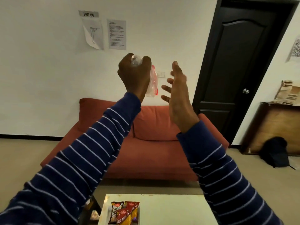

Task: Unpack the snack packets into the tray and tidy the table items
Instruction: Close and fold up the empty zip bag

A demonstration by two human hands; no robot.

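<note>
My left hand [134, 73] is raised in front of me and grips a crumpled clear plastic bag with red print [152, 82]; the bag hangs down behind the fist. Just to the right of the bag, my right hand [176, 88] is open with its fingers spread, not touching it. Far below, at the bottom edge, three snack packets [124, 212] in red, brown and yellow lie in a white tray [103, 213] on the pale table [170, 208].
A red sofa [146, 143] stands beyond the table against the white wall. At the right are a dark door [240, 62], a wooden cabinet [276, 125] and a black backpack [274, 153] on the floor. A dark object sits left of the table.
</note>
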